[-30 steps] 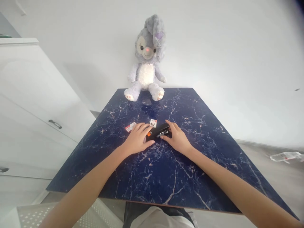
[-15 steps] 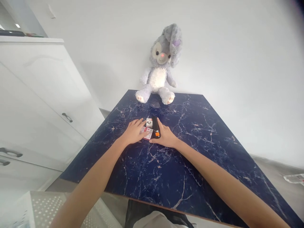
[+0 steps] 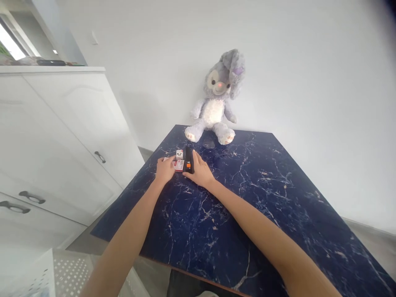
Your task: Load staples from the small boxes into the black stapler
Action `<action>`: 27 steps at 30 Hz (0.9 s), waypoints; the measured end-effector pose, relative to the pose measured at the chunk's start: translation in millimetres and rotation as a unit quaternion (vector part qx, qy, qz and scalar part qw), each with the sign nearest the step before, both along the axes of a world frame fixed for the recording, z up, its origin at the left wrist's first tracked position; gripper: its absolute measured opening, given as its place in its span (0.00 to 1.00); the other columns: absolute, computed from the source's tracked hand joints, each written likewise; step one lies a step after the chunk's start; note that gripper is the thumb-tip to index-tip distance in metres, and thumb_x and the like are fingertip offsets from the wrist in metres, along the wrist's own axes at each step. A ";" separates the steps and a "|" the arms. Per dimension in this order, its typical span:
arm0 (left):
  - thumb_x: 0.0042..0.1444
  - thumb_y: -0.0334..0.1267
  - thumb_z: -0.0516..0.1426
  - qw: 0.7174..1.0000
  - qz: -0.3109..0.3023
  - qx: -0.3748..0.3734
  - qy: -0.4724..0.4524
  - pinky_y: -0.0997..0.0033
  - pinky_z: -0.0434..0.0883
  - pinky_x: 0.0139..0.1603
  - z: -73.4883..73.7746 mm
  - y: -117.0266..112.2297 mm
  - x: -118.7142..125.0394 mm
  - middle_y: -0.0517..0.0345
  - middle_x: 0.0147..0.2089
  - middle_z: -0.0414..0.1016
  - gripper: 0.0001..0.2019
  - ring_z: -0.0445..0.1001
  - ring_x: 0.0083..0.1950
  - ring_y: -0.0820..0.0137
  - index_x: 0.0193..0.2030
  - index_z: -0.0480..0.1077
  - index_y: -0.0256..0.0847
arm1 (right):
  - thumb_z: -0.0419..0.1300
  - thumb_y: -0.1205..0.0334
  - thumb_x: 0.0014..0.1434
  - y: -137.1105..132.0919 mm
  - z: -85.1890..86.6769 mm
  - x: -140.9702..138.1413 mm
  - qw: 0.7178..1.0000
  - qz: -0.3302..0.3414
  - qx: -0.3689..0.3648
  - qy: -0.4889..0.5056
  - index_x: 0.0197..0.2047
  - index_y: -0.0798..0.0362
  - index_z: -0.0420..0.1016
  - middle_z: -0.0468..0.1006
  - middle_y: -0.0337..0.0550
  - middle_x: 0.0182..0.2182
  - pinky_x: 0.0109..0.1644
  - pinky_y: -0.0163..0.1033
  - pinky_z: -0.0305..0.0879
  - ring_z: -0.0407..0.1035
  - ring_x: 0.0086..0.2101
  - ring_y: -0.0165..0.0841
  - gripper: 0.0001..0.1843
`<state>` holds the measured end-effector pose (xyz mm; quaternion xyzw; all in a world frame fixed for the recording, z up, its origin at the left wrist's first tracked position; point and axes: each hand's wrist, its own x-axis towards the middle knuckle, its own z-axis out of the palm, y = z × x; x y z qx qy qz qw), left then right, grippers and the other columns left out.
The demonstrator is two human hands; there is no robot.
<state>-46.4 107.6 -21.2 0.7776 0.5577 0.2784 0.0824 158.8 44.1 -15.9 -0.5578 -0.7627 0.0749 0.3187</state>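
A black stapler (image 3: 188, 159) with an orange tip lies on the dark blue marble table (image 3: 247, 198). My right hand (image 3: 200, 171) rests against its right side, fingers curled around it. My left hand (image 3: 164, 169) lies flat with fingers stretched toward a red and white small box (image 3: 179, 166). A second small white box (image 3: 179, 154) sits just behind it, beside the stapler.
A grey and white plush rabbit (image 3: 218, 99) sits at the table's far edge against the white wall. White cabinets with dark handles (image 3: 62, 136) stand to the left. A white perforated seat (image 3: 71, 276) shows at the bottom left.
The stapler has turned from lying crosswise to pointing away from me, and both hands with the boxes have shifted left together. The view has swung, so the table sits further right.
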 end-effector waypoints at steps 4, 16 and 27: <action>0.57 0.26 0.52 1.000 0.006 -0.007 -0.029 0.52 0.63 0.66 1.7 -5.5 0.2 0.53 0.50 0.83 0.27 0.66 0.63 0.55 0.64 0.70 0.41 | 0.58 0.46 0.66 -61.0 0.7 52.8 0.999 0.026 0.023 -0.026 0.78 0.49 0.31 0.53 0.56 0.72 0.71 0.58 0.54 0.50 0.70 0.49 0.50; 0.68 0.34 0.47 0.974 -0.073 0.201 -0.068 0.50 0.63 0.68 34.3 -74.0 57.3 0.46 0.61 0.74 0.20 0.67 0.64 0.56 0.64 0.67 0.42 | 0.50 0.51 0.71 -153.4 -11.3 190.9 0.987 -0.118 0.053 -0.099 0.68 0.54 0.64 0.75 0.57 0.54 0.63 0.65 0.64 0.64 0.59 0.55 0.28; 0.70 0.40 0.50 0.915 -0.387 0.053 0.101 0.43 0.64 0.67 9.7 -134.6 187.6 0.43 0.68 0.67 0.18 0.62 0.70 0.52 0.62 0.71 0.39 | 0.50 0.53 0.71 -173.5 -1.7 163.7 0.995 -0.062 0.006 -0.075 0.72 0.60 0.56 0.66 0.58 0.66 0.69 0.61 0.59 0.53 0.68 0.51 0.32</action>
